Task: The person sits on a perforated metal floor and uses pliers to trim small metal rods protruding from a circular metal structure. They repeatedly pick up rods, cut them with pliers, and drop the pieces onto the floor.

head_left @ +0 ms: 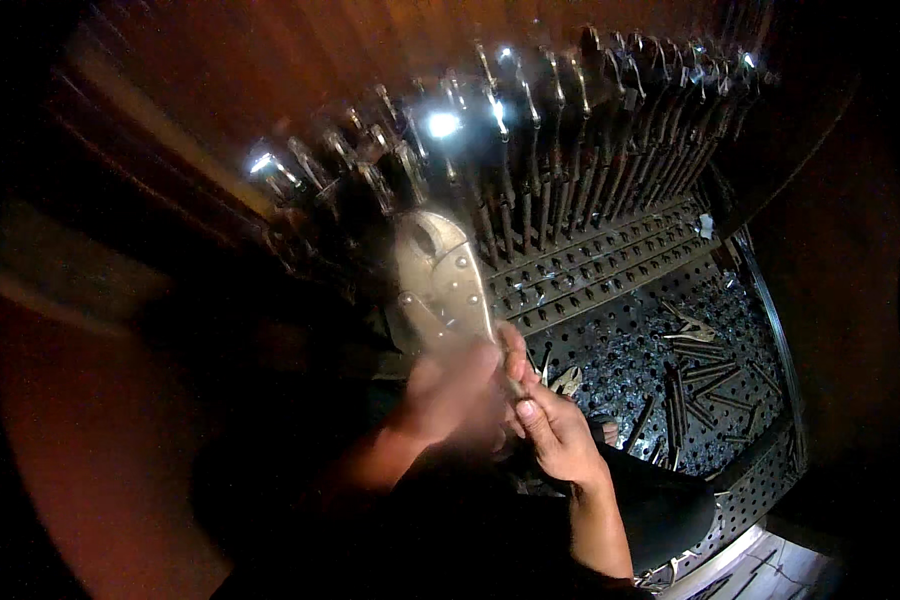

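In front of me is a pair of metal locking pliers (453, 275), held upright with the jaws pointing up and away. My left hand (450, 390) is wrapped around the handles and smeared by motion. With thumb and fingers closed, my right hand (560, 435) grips the lower end of the same pliers, where the adjusting screw would sit; its detail is hidden by the fingers. Beyond the jaws, a dense row of upright metal rods (540, 190) follows the curved wall, with shiny clamp-like pieces at their tops.
The perforated metal floor (610, 360) carries several loose short rods (710, 380) and shiny scraps. Another plier-like tool (690, 325) lies among them. A studded metal strip (590, 265) runs along the foot of the rods. Reddish-brown curved walls (90, 400) enclose the space.
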Action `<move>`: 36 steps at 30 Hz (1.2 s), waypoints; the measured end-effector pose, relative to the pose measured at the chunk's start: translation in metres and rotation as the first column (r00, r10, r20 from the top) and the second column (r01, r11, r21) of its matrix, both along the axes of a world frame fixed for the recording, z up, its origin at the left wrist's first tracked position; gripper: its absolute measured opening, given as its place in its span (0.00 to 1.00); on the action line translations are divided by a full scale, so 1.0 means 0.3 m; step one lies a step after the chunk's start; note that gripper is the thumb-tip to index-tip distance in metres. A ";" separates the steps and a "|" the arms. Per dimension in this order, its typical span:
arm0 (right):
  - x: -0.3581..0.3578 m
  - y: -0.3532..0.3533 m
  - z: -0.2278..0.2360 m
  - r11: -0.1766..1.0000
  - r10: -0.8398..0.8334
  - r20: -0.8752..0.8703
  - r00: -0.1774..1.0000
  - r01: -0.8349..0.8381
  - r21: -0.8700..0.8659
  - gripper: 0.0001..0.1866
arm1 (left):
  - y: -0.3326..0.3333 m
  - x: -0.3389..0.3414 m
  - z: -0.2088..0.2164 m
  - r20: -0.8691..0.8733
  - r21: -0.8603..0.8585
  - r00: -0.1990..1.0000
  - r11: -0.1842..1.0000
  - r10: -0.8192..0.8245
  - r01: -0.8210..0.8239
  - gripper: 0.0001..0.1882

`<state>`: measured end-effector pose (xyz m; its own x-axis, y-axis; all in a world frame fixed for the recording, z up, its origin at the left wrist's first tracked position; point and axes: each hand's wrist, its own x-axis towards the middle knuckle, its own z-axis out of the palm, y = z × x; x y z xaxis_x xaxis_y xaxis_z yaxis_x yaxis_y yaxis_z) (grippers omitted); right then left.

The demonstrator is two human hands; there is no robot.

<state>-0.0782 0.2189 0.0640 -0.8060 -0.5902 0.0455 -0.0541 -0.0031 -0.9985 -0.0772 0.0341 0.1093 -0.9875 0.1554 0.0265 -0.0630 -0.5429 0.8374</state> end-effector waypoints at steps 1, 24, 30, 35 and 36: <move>0.002 -0.003 -0.008 0.998 -0.029 -0.073 0.997 0.033 0.052 0.18 | 0.004 0.005 0.003 0.032 0.038 0.999 0.999 0.008 -0.010 0.19; 0.066 -0.090 0.091 0.947 -0.111 -0.196 0.974 0.163 0.277 0.17 | -0.013 0.002 0.001 0.225 0.260 0.969 0.965 -0.100 0.039 0.13; 0.110 -0.042 0.031 0.838 -0.141 -0.365 0.920 0.307 0.451 0.15 | 0.000 0.021 -0.052 0.298 0.159 0.937 0.978 -0.181 0.138 0.22; 0.136 -0.045 -0.055 0.661 -0.103 -0.630 0.770 0.526 0.535 0.09 | 0.035 0.041 -0.080 0.267 0.146 0.952 0.983 -0.147 0.111 0.21; 0.139 -0.055 -0.048 0.654 -0.093 -0.639 0.764 0.530 0.540 0.09 | 0.028 0.035 -0.098 0.228 0.181 0.961 0.977 -0.155 0.115 0.20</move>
<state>-0.0364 0.2025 0.0495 -0.9121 -0.3452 0.2210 -0.4097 0.7530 -0.5149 -0.0667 0.0425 0.0798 -0.9381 0.3011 -0.1713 -0.3326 -0.6440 0.6889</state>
